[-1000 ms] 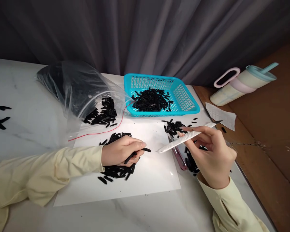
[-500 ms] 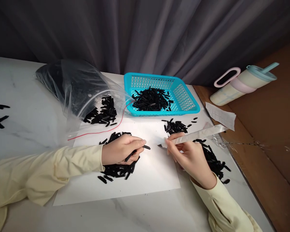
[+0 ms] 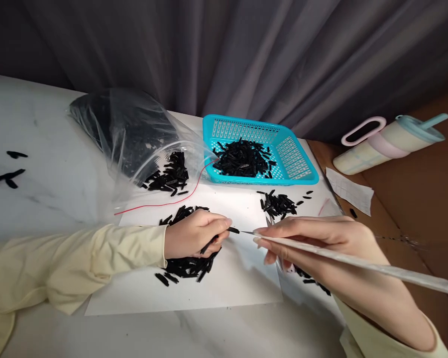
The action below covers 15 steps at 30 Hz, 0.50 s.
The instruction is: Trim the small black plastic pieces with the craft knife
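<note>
A slim black stick-like piece (image 3: 234, 230) juts from the fingertips of the left hand (image 3: 197, 232), above a white sheet of paper (image 3: 246, 291) on the pale marbled bench (image 3: 160, 335). Nearest, the right hand (image 3: 257, 235) pinches a long white-wrapped tool with a thin dark point (image 3: 358, 260) between thumb and fingers, close to its tip, while the shaft slants back over the forearm; a grip so far forward probably gives fine control. The point meets or almost meets the free end of the piece; whether they touch, I cannot tell. The left hand is closed, thumb pressing from above, and a second black piece shows lower among the curled fingers, perhaps kept there as a spare. Leaving only a short end exposed likely steadies it. Under and around this hand lies a loose heap of similar black pieces (image 3: 190, 268), seemingly set within easy reach on the sheet, whose whiteness makes dark bits stand out. Farther off, a smaller black pile (image 3: 280, 205) sits to the right, and a clear plastic bag with a red line along its mouth (image 3: 134, 129) lies open to the left, black pieces at its opening. Beyond, a turquoise perforated plastic basket (image 3: 296, 158) contains another heap, its low walls presumably keeping it together, before a dark grey pleated curtain (image 3: 269, 59).
</note>
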Each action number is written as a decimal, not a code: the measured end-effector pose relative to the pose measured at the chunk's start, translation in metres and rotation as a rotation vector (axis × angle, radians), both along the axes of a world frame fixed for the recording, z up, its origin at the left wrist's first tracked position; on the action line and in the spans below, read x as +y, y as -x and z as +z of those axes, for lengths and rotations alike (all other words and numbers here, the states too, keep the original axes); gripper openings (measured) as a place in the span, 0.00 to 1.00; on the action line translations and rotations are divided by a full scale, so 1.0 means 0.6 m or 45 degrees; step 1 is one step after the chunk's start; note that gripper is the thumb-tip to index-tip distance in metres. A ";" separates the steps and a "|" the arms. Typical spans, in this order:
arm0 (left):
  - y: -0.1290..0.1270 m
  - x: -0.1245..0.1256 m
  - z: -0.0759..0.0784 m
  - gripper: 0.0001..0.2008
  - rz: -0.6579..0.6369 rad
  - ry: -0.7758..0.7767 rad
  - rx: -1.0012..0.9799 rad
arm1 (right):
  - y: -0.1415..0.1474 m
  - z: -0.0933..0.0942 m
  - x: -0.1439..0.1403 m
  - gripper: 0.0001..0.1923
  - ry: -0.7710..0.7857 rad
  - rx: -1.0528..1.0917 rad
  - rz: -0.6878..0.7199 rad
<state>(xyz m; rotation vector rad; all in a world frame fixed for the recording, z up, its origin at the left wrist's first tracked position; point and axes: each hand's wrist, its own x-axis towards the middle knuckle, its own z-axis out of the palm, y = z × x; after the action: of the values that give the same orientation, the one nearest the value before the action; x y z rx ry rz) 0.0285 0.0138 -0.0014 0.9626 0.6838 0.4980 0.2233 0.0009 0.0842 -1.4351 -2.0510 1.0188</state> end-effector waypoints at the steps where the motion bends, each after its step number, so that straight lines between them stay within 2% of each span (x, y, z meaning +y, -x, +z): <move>1: 0.000 -0.001 0.000 0.19 0.017 -0.025 0.010 | 0.006 -0.001 0.000 0.06 0.006 0.007 0.013; 7: 0.002 -0.006 -0.001 0.20 0.087 -0.125 0.063 | 0.020 -0.022 -0.005 0.07 -0.028 0.020 -0.136; 15: 0.001 -0.007 0.001 0.20 0.156 -0.260 0.109 | 0.031 -0.045 -0.017 0.09 -0.036 0.099 -0.130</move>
<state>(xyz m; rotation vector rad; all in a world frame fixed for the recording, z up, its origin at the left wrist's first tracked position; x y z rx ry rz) 0.0281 0.0097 -0.0010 1.1431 0.7825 0.6465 0.2050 -0.0092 0.0571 -1.4476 -1.9098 0.9844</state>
